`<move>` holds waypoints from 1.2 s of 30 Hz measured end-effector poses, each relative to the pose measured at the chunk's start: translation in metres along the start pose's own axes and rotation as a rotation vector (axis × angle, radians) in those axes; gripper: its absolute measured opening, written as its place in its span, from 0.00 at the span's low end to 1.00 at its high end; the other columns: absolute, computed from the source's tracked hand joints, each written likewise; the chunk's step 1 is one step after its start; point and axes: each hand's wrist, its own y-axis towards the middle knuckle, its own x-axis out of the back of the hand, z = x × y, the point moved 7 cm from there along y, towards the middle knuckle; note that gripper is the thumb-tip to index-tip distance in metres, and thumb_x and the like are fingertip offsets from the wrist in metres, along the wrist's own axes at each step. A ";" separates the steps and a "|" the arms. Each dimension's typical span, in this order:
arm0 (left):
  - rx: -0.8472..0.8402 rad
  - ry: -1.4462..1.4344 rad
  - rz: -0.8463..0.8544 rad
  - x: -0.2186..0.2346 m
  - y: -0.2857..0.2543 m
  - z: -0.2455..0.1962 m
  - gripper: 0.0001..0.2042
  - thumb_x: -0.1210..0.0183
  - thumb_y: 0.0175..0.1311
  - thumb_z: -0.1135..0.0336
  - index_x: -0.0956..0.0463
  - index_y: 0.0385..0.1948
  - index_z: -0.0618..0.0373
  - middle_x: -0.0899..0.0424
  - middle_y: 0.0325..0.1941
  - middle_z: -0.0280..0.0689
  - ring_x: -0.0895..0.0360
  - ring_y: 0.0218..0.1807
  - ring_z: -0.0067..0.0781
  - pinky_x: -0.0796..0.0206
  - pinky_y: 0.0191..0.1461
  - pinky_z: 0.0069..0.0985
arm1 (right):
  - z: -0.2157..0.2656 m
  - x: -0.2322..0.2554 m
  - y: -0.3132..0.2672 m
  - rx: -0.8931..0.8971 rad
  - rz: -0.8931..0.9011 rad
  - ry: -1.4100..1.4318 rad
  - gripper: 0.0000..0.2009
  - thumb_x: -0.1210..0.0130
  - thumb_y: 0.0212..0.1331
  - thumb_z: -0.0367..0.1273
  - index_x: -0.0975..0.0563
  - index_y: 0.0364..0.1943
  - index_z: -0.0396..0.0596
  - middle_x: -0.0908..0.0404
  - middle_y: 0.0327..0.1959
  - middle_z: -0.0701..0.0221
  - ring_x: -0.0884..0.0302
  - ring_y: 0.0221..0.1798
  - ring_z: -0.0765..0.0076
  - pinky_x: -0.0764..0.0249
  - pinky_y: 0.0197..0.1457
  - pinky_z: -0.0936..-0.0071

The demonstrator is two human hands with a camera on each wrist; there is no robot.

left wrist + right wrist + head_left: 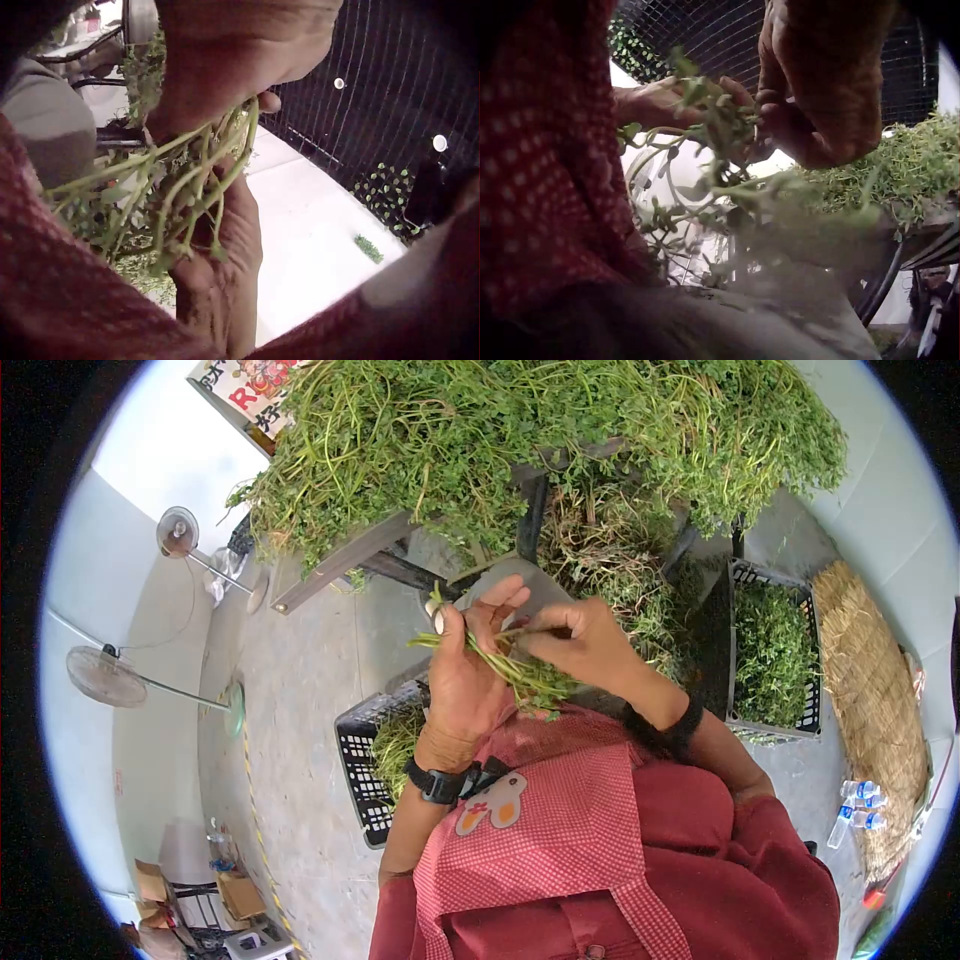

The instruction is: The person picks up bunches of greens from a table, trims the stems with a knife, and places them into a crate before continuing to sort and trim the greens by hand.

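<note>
In front of the apron, my left hand [465, 680] holds a small bunch of green stems [530, 678] across its palm, thumb raised and fingers partly spread. From the right, my right hand [590, 645] pinches at the bunch, thumb and forefinger close together near the left fingers. The left wrist view has the stems [176, 191] hanging between the left hand [244, 56] and the right hand [229, 262]. Leafy sprigs [724, 135] lie beside the right hand [829, 90] in the right wrist view; the exact pinch point is hidden.
A heap of greens [560, 420] covers the table [345, 560] ahead. Under it lies a pile of stalks [610, 550]. Black crates stand at left [355, 780] and right [737, 660], both with greens. Fans [105, 675], a straw mat [870, 710] and bottles [860, 805] are farther out.
</note>
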 end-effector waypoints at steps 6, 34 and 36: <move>0.096 0.012 0.091 -0.003 0.003 0.008 0.26 0.68 0.70 0.44 0.36 0.18 0.53 0.33 0.61 0.44 0.41 0.65 0.40 0.46 0.66 0.38 | -0.008 0.015 0.007 0.092 -0.246 0.028 0.09 0.43 0.49 0.31 0.19 0.31 0.41 0.22 0.18 0.65 0.29 0.19 0.78 0.34 0.23 0.78; -0.006 -0.271 -0.111 0.021 -0.001 -0.005 0.29 0.68 0.71 0.48 0.44 0.06 0.49 0.21 0.43 0.47 0.30 0.52 0.40 0.40 0.56 0.32 | -0.004 -0.020 -0.020 -0.028 0.173 -0.041 0.12 0.42 0.52 0.38 0.19 0.34 0.43 0.20 0.22 0.61 0.24 0.22 0.71 0.30 0.28 0.73; -0.024 -0.274 -0.118 0.021 -0.001 -0.006 0.29 0.68 0.71 0.47 0.44 0.06 0.49 0.21 0.41 0.46 0.30 0.51 0.40 0.40 0.56 0.32 | -0.005 -0.018 -0.022 -0.020 0.188 -0.109 0.12 0.42 0.52 0.37 0.19 0.34 0.43 0.20 0.23 0.60 0.23 0.22 0.71 0.30 0.28 0.73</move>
